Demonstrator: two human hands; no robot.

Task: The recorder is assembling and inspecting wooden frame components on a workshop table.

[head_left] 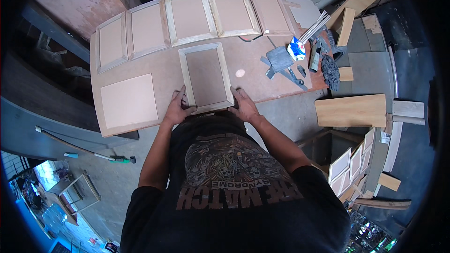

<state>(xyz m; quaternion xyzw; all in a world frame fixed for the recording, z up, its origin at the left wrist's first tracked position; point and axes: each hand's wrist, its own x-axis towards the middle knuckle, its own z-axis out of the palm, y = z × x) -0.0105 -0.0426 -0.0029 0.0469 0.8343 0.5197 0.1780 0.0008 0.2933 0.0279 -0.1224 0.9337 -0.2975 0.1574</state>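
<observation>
The left hand (pixel 178 106) and right hand (pixel 244 105) grasp a framed panel (pixel 205 77) by its near corners, at the front edge of the desk (pixel 276 84); how firmly is hard to tell. The step seems to be positioning; shifting it calls for even, two-sided support.

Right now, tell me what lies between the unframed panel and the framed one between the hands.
In the head view, the left hand is at the near end; beyond it, bare tabletop separates the unframed panel from the framed panel.
</observation>
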